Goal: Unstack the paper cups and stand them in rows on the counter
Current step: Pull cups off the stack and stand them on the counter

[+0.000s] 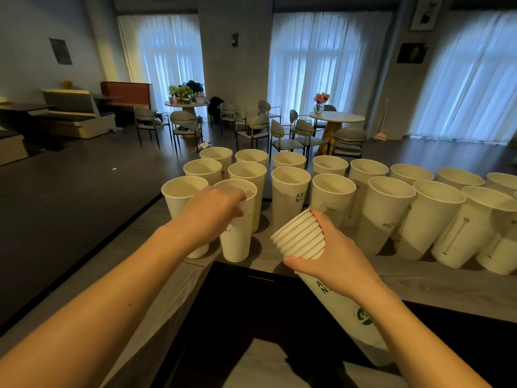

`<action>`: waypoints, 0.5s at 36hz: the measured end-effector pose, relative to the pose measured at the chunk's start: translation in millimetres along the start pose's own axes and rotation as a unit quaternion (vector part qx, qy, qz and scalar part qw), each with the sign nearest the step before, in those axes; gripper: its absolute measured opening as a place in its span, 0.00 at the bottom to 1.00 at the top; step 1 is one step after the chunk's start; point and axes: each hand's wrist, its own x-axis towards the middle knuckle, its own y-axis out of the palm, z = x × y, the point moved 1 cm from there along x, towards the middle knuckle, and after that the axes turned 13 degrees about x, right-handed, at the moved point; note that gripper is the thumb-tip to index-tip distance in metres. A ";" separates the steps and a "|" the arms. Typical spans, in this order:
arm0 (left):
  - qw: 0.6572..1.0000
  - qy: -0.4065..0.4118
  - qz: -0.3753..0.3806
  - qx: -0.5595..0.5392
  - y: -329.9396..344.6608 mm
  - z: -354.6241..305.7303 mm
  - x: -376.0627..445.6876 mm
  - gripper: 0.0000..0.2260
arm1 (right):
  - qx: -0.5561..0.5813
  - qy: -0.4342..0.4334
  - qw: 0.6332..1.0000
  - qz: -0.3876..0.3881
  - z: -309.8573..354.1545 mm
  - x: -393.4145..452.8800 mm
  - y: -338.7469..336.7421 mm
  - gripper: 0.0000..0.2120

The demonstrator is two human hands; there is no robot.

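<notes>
Cups (291, 200) stand in rows; left hand (212, 214) grips one; right hand (335, 264) clasps stack (300, 236).

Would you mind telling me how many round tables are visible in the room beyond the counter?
2. One round table stands left of centre, bearing potted plants; the other stands right of centre, bearing a vase of flowers. Others may be hidden outside the view.

Single head-worn wide-angle view, looking forward and down.

The camera sits above and behind the person's forearms, close over the grey stone-look bench (436, 287) and its rows of tall white paper cups (289, 200). It faces across the bench into a room of round tables and curtained windows, whose straight lines bow near the frame edges.
</notes>
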 end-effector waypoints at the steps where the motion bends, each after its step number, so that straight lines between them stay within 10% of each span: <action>1: 1.000 0.002 0.011 -0.002 -0.5 0.6 0.6 0.07 | 0.001 0.001 1.000 0.001 -0.3 0.2 -0.6 0.51; 7: 0.998 -0.035 -0.045 -0.038 -19.1 -1.0 1.4 0.24 | 0.007 -0.011 1.000 -0.004 1.2 -2.5 -3.6 0.52; 11: 0.981 -0.041 -0.131 -0.136 -40.2 -23.0 -5.0 0.17 | 0.025 -0.024 0.999 -0.005 6.1 -5.7 -5.9 0.50; 18: 0.929 0.029 0.122 -0.349 -47.4 -70.2 -14.0 0.13 | 0.022 -0.063 0.998 -0.009 13.7 -12.8 -7.1 0.53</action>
